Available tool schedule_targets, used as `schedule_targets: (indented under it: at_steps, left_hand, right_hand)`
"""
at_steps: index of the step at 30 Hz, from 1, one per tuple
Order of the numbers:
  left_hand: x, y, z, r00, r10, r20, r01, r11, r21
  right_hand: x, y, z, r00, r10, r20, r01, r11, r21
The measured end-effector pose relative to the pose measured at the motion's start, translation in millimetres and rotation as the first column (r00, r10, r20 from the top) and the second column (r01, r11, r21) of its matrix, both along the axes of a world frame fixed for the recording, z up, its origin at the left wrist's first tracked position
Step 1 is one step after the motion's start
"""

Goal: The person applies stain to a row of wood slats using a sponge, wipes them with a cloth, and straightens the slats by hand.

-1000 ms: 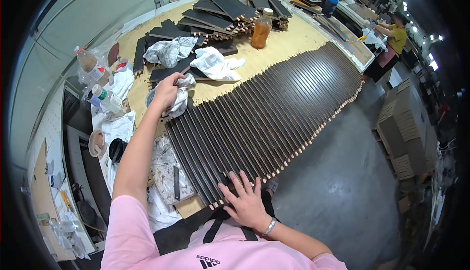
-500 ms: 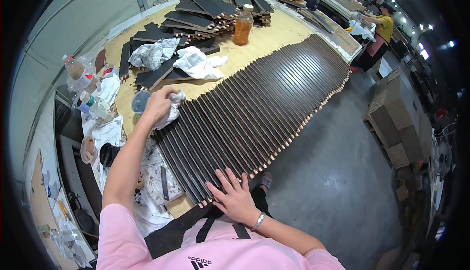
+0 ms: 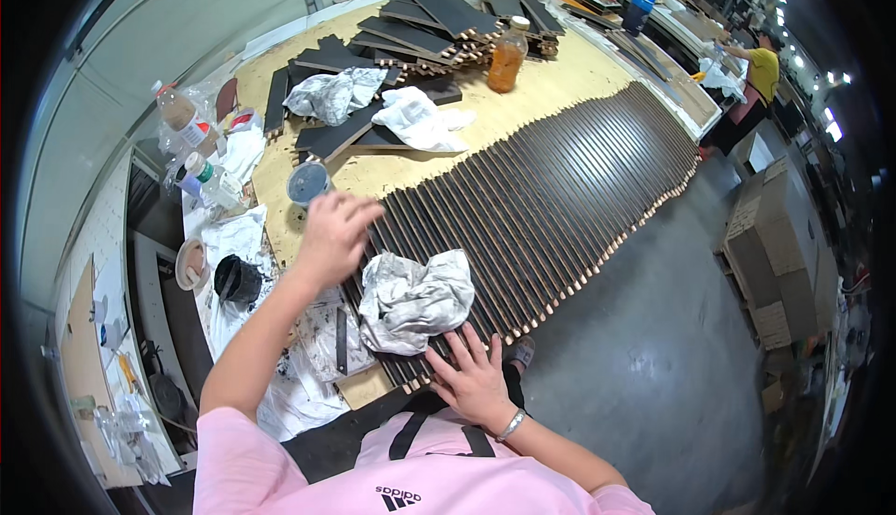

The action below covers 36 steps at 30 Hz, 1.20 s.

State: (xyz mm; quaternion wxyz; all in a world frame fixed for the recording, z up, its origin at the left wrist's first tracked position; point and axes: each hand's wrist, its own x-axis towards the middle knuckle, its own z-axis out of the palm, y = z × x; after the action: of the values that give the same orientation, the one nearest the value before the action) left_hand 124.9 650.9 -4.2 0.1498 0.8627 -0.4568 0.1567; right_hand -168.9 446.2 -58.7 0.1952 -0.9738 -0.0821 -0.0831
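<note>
1. I am seeing my right hand (image 3: 474, 377) lying flat and spread, fingers apart, pressing down on the near ends of the dark slats (image 3: 523, 202); it is gripping nothing.
2. Its fingertips are sitting just at the lower edge of the crumpled stained rag (image 3: 415, 299), which is resting loose on the near part of the slat row.
3. I am watching my left hand (image 3: 334, 233) hovering over the left end of the slats, blurred, fingers loosely curled and holding nothing; whether it is touching the wood, I cannot tell.
4. The slats are lying side by side in a long row that is running from my body up to the right along the table's edge.
5. Just beyond the left hand, a small round tub (image 3: 307, 181) is standing on the plywood tabletop (image 3: 579, 72).
6. Farther back, two more rags (image 3: 422, 118) are lying over stacked dark boards (image 3: 448, 6), with an amber bottle (image 3: 507, 56) standing upright beside them.
7. At the far right, another person in a yellow shirt (image 3: 763, 69) is working at a separate bench.
</note>
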Motion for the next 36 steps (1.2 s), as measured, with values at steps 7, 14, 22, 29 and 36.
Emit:
schedule_targets:
  at_steps: [7,14,22,29,36]
  left_hand:
    - [72,21,-12,0.968,0.028,0.25,-0.139,0.888,0.437]
    - [123,75,-62,0.944,0.142,0.299,-0.273,0.843,0.463]
    - [-69,-38,35,0.888,-0.364,-0.281,0.414,0.898,0.148]
    - [-62,-7,18,0.979,-0.082,-0.185,0.027,0.959,-0.282]
    - [-55,-21,36,0.904,-0.297,-0.307,0.357,0.92,0.159]
  right_hand:
    - [-1,0,0,1.0,0.004,-0.028,-0.006,0.998,-0.064]
    - [0,0,8,0.999,0.002,-0.051,-0.003,1.0,-0.015]
    - [-6,6,22,0.994,0.06,0.095,-0.078,0.976,0.203]
    - [13,26,15,0.961,0.255,0.104,-0.273,0.932,0.237]
    - [23,25,6,0.933,0.324,0.159,-0.353,0.91,0.218]
